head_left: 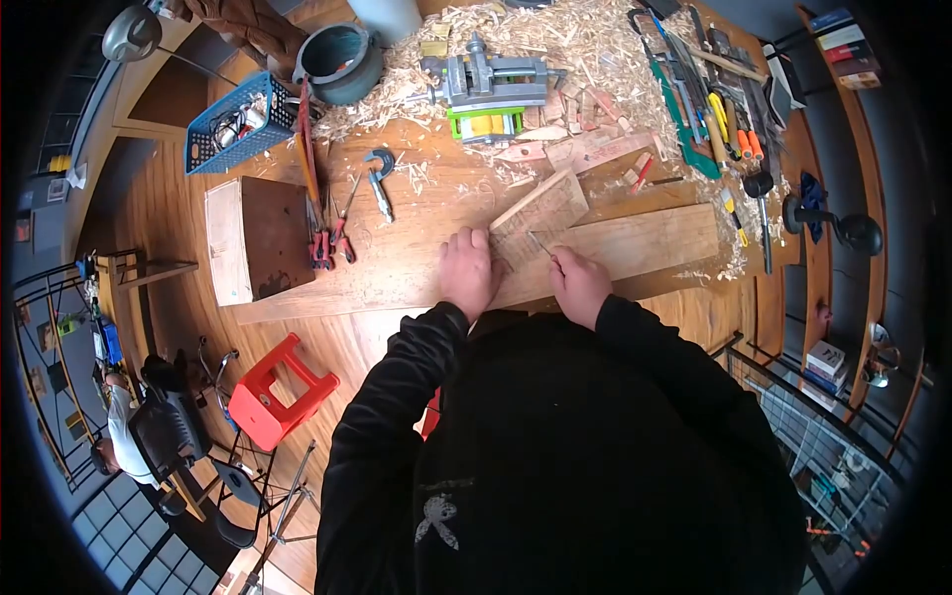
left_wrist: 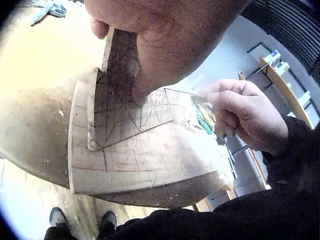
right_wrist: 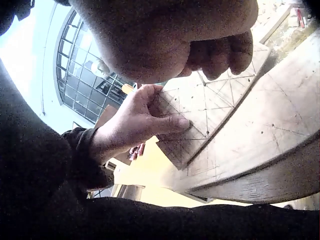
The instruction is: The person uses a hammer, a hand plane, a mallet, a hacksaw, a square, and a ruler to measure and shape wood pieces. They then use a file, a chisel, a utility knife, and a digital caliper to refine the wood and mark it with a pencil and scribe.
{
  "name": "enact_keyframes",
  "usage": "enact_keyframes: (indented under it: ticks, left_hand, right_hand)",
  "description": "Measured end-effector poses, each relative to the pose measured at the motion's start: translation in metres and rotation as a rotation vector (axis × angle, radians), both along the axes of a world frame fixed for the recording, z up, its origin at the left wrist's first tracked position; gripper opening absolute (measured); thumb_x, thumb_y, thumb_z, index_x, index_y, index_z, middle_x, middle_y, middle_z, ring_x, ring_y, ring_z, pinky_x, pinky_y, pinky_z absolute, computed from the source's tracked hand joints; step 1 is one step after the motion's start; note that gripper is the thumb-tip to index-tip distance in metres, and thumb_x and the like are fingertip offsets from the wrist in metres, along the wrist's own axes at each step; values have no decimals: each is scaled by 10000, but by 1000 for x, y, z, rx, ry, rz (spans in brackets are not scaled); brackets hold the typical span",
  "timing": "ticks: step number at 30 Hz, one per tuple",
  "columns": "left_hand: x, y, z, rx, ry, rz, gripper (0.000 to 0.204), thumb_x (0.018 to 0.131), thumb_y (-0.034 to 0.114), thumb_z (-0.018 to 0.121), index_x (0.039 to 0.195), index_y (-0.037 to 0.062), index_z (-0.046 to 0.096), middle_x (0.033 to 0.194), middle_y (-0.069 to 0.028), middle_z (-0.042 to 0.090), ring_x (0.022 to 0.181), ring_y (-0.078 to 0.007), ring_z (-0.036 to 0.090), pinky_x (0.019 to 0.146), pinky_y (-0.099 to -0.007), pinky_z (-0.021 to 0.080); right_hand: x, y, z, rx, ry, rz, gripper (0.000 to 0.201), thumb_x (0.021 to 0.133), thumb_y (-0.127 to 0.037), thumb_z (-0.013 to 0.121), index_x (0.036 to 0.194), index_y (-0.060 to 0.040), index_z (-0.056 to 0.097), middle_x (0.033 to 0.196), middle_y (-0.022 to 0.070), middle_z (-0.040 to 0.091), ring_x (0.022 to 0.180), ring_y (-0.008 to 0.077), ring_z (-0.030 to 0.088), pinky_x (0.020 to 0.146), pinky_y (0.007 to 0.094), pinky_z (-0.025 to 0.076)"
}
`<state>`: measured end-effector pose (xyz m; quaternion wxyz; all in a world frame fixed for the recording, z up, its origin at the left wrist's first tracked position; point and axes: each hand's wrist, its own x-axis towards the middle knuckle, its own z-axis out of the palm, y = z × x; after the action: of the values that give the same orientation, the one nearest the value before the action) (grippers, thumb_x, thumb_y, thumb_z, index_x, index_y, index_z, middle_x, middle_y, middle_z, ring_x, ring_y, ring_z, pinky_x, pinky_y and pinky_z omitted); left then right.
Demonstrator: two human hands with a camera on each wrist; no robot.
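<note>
My left hand [head_left: 466, 270] grips the left end of a flat wooden piece [left_wrist: 135, 117], thumb pressed on its top face. Ruled, crossing pencil lines cover that face. Underneath it lies a longer pale board [head_left: 654, 243], also marked with lines and small dots. Between the fingers of my right hand [head_left: 580, 286] is a slim, dark, pointed tool [head_left: 538, 241], its tip at the marked piece; its exact kind I cannot tell. A light wooden strip [head_left: 532, 198] runs along the marked piece's far edge.
Beyond stands a metal vise [head_left: 496, 81] among wood shavings [head_left: 605, 50]. Left of my hands are a micrometer [head_left: 380, 183], red-handled pliers [head_left: 320, 248] and a wooden box [head_left: 260, 238]. Chisels and knives [head_left: 714, 124] lie at right. A red stool [head_left: 283, 392] stands on the floor.
</note>
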<state>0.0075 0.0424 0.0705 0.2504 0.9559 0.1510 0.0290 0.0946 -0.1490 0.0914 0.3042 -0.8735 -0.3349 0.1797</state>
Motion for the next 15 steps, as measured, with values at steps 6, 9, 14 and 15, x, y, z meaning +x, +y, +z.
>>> enact_keyframes:
  ticks: [6,9,14,15]
  left_hand:
    - [4,-1,-4,14,-44,12,512,689,169,741,1110,-7,510,982,-173,543,941,-350,550,815,-439,449]
    - [5,0,-3,19,-51,11,489,695,157,733,1096,-10,508,974,-176,544,927,-355,555,810,-441,460]
    - [8,-6,-7,1,-57,-13,497,698,108,726,1118,-15,490,976,-195,546,913,-376,563,810,-446,470]
    - [10,-6,-8,-5,-47,22,484,700,107,725,1106,-12,490,973,-195,550,905,-377,570,800,-445,475]
  right_hand:
    - [3,6,-4,45,-45,-14,108,904,-122,533,929,-17,535,826,196,639,796,400,622,692,491,488]
    - [2,8,0,79,-57,-18,108,900,-126,538,924,-21,533,826,201,635,796,404,619,692,495,485]
    - [2,3,-3,28,-33,-3,110,899,-128,538,930,-22,533,847,203,634,801,406,616,696,495,483]
    - [4,8,-7,66,-48,-12,107,900,-126,536,926,-22,532,854,203,633,804,407,614,698,492,483]
